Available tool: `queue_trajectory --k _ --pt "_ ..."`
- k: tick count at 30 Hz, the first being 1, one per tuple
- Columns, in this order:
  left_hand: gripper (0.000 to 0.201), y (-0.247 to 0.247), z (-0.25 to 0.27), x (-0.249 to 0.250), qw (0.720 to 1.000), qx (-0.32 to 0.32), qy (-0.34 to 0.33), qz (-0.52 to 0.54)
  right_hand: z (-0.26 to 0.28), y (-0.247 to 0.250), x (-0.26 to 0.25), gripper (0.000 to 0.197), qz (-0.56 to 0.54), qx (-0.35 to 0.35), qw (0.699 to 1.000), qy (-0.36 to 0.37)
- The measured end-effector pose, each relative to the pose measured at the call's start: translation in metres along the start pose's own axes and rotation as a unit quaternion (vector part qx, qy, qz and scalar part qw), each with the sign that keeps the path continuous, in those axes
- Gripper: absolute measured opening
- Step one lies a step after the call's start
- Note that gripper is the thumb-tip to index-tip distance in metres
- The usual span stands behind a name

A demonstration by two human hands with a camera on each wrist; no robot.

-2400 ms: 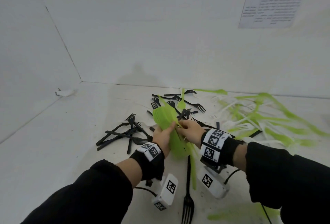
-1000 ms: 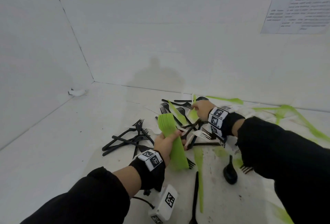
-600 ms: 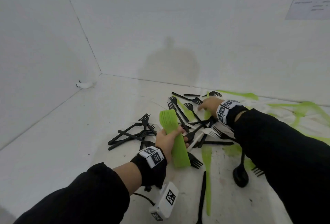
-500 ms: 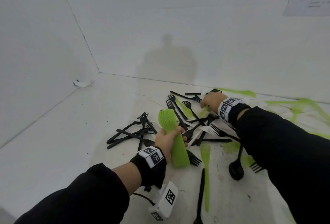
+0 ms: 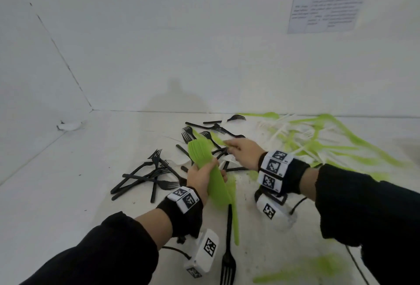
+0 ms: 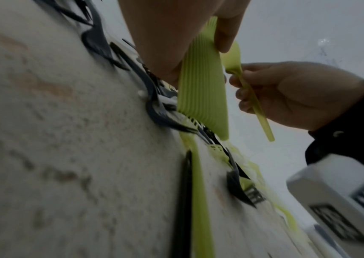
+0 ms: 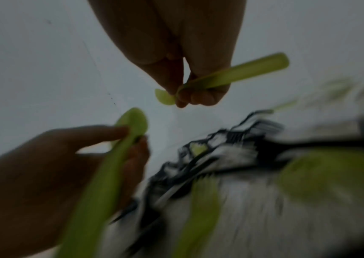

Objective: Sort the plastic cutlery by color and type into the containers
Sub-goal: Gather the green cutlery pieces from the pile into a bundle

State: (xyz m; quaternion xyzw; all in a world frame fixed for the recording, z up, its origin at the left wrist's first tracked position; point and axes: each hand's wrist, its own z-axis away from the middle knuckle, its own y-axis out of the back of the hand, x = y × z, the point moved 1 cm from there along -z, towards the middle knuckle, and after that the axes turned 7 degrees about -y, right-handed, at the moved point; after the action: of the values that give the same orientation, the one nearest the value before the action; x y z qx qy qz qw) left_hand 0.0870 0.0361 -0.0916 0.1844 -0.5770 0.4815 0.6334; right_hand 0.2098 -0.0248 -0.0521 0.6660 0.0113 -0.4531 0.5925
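Note:
My left hand grips a thick nested stack of green spoons, bowls up, above the white table. In the left wrist view the green spoon stack fans out below my curled fingers. My right hand pinches a single green spoon by its handle, just right of the stack's top. In the right wrist view the single green spoon sits between thumb and fingers, and the left hand's green stack lies lower left. No containers are in view.
Black forks lie scattered left of and behind my hands. One black fork and a green piece lie near the front. A blurred heap of white and green cutlery fills the right. White walls close the back and left.
My right hand reached to the far black forks, picked up a single green spoon and has come back beside the stack. My left hand kept holding the stack.

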Motion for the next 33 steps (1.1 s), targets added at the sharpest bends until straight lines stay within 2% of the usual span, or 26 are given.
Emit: queue_trajectory --k 3,4,7,11,17,20,24,28,33 --pt "0.001 -0.009 0.012 -0.011 1.000 -0.016 0.004 -0.003 0.029 -0.024 0.003 0.038 -0.110 -0.009 0.994 -0.026" --pt "0.006 -0.011 0.015 -0.014 1.000 -0.016 0.001 -0.008 0.037 -0.027 0.004 0.037 -0.127 0.000 0.991 -0.033" --pt "0.023 -0.016 0.028 -0.023 1.000 -0.021 0.003 -0.017 0.056 -0.030 0.010 0.036 -0.113 0.022 0.992 -0.044" --pt "0.024 -0.023 0.042 -0.032 0.999 -0.028 0.006 -0.026 0.075 -0.025 0.022 0.030 -0.175 0.064 0.978 -0.090" --pt "0.017 -0.031 0.058 -0.045 0.998 -0.032 0.012 -0.048 0.107 -0.015 0.027 0.042 -0.097 0.031 0.994 -0.043" --pt "0.027 -0.036 0.067 -0.050 0.997 -0.053 0.012 -0.052 0.116 -0.015 0.030 0.047 -0.118 0.021 0.992 -0.026" --pt "0.028 -0.048 0.075 -0.049 0.996 -0.078 0.031 -0.043 0.130 -0.006 0.038 0.057 -0.163 0.039 0.985 -0.051" --pt "0.025 -0.070 0.079 -0.048 0.995 -0.080 0.052 -0.013 0.138 0.011 0.047 0.047 -0.117 0.010 0.993 -0.010" --pt "0.027 -0.115 0.093 -0.058 0.992 -0.099 0.077 0.032 0.146 0.046 0.075 0.050 -0.085 0.025 0.996 -0.015"
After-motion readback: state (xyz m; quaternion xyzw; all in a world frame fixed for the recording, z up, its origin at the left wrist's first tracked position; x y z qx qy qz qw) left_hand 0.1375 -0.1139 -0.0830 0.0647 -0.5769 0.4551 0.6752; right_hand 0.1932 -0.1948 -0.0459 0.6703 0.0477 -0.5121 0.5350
